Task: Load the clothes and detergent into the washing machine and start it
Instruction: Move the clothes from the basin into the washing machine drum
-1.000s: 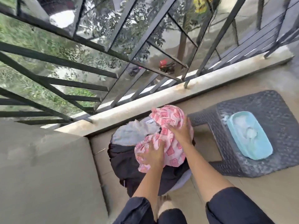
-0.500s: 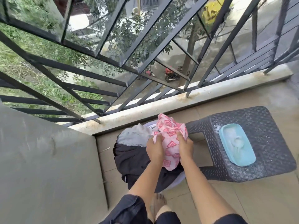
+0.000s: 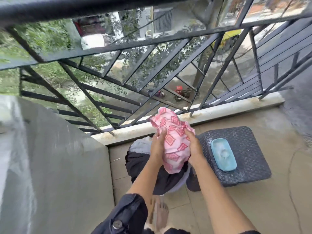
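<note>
One cloth between left grip, right grip

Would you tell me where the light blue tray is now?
In the head view, the light blue tray lies on the dark woven stool, right of centre, just right of the right hand gripping the pink patterned cloth.

Container on stool, right of clothes pile, perhaps touching.

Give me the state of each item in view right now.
pink cloth, bunched, held above the pile.
left hand, grips the pink cloth.
right hand, grips the pink cloth.
dark clothes pile, heaped on the floor.
blue tub, uncovered, white powder inside, on the stool.
stool, upright.
</note>
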The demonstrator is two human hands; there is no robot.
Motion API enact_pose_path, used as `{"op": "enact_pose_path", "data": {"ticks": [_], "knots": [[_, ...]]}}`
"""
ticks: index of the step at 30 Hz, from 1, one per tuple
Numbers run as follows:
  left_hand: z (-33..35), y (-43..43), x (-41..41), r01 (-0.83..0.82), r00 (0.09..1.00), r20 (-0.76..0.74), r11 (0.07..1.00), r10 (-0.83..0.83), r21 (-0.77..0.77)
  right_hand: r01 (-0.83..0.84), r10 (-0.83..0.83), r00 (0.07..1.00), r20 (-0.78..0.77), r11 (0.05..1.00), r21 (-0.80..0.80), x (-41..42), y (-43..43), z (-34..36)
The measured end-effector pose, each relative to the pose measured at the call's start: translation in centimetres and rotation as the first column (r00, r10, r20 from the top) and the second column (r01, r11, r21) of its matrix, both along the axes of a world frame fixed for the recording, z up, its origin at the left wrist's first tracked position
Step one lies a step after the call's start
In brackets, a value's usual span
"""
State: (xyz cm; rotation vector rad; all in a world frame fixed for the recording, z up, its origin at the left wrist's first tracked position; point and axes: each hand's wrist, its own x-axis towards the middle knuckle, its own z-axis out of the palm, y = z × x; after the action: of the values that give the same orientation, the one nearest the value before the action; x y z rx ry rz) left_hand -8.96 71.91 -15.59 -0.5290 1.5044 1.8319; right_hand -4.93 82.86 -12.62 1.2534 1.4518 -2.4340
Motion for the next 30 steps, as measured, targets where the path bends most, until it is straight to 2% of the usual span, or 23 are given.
{"op": "enact_pose_path", "data": {"ticks": [5, 12, 20, 24, 28, 30], "knots": [[6.8, -1.5, 0.8, -0.041, 0.991, -0.125, 0.999, 0.038, -0.024, -0.1, 0.1, 0.995, 0.014, 0.994, 0.045, 1.5, -1.0, 4.3], [11.2, -3.1, 1.7, -0.028, 0.971, -0.239, 0.999, 0.018, -0.04, -0.197, 0.193, 0.975, -0.112, 0.98, -0.025, 2.0, -2.5, 9.2], [16.1, -5.2, 0.9, 0.066, 0.952, -0.283, 0.983, -0.114, -0.173, -0.149, 0.154, 0.967, -0.201, 0.988, 0.038, 0.7, -4.0, 12.9], [17.5, -7.6, 0.5, -0.058, 0.951, -0.308, 0.99, 0.014, -0.132, -0.179, 0.186, 0.955, -0.233, 0.983, 0.05, -0.1, -6.2, 13.8], [17.0, -11.7, -0.7, -0.189, 0.925, -0.358, 0.97, 0.124, -0.151, -0.271, 0.269, 0.93, -0.25, 0.962, 0.027, -1.5, -10.6, 15.8], [19.0, -14.4, -0.7, -0.248, 0.905, -0.395, 0.952, 0.16, -0.182, -0.297, 0.294, 0.922, -0.253, 0.955, 0.029, -2.2, -13.4, 16.7]]}}
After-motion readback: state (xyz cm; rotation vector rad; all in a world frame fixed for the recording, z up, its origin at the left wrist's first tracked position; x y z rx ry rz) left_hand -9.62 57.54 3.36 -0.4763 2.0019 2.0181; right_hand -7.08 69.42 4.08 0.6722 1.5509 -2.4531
